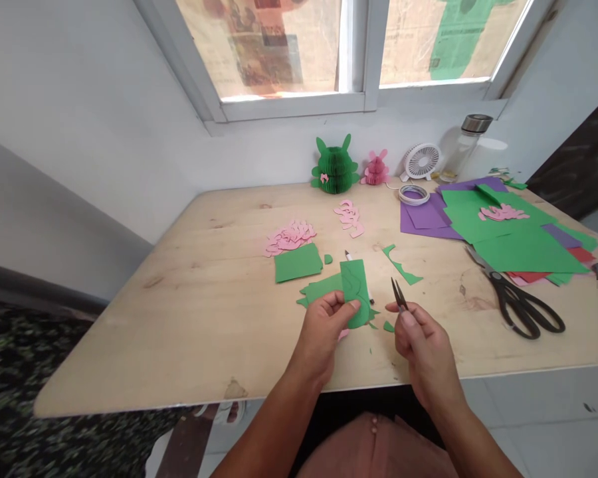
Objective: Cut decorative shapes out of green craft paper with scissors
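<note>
My left hand (329, 325) pinches a green paper piece (355, 285) with curved lines drawn on it, held above the table. My right hand (426, 342) is closed round small scissors, whose dark blades (398, 294) point up and stand slightly apart, to the right of the paper and not touching it. Beneath the held piece lie more green paper (321, 288) and a pen, partly hidden. Green scraps (403, 267) lie beyond the blades. A green rectangle of paper (298, 263) and a pile of pink cutouts (292, 237) are at the left.
Large black-handled scissors (521, 299) lie at the right, beside stacked coloured sheets (523, 245). At the back stand green (335, 169) and pink (377, 170) paper figures, a small fan (422, 161) and a bottle (466, 149). Tape rolls (413, 194) lie before the fan.
</note>
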The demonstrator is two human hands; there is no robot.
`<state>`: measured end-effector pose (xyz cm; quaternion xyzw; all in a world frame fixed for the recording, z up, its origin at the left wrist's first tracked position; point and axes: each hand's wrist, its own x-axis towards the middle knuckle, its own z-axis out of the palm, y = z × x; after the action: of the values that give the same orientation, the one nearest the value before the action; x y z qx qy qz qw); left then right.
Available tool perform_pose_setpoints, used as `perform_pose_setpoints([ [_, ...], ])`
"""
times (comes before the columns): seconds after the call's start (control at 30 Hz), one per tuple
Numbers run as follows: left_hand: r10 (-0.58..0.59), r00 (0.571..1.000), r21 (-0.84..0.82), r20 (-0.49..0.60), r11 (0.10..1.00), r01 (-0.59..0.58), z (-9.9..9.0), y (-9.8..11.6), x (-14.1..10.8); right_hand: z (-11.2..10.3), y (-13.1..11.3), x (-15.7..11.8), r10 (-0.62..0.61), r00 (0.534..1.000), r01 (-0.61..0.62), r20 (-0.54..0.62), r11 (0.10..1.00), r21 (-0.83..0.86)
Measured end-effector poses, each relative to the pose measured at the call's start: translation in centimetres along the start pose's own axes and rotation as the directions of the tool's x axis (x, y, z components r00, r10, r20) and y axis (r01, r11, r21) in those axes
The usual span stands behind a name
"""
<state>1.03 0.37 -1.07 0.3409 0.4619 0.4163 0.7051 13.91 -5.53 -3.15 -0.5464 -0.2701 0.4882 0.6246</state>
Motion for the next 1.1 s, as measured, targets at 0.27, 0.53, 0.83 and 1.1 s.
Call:
perform_pose_setpoints([
  [0.27,0.035,0.999,-0.126,-0.008,0.991,-0.036,0.4,0.7,0.2,-0.3,1.5,-1.9,0.151,0.981,-0.146,0.125,0.988,-0.054],
  [0.53,-0.007,1.000,-0.178,-0.004,0.984,0.006,1.2,0.7,-0.3,0.6,1.3,-1.9,0.154,0.985,-0.158,0.083,0.986,0.044],
  [0.83,0.054,0.996,-0.270,-0.075,0.960,-0.073,2.2,0.3,-0.5,0.9,1.8,-1.8,0.159,0.986,-0.162,0.041,0.983,0.091],
  [1.1,0.049,0.995,-0.278,-0.086,0.958,-0.071,2.4,0.1,-0.2,0.9,2.0,-1.8,0.129,0.991,-0.130,0.025,0.989,0.070],
])
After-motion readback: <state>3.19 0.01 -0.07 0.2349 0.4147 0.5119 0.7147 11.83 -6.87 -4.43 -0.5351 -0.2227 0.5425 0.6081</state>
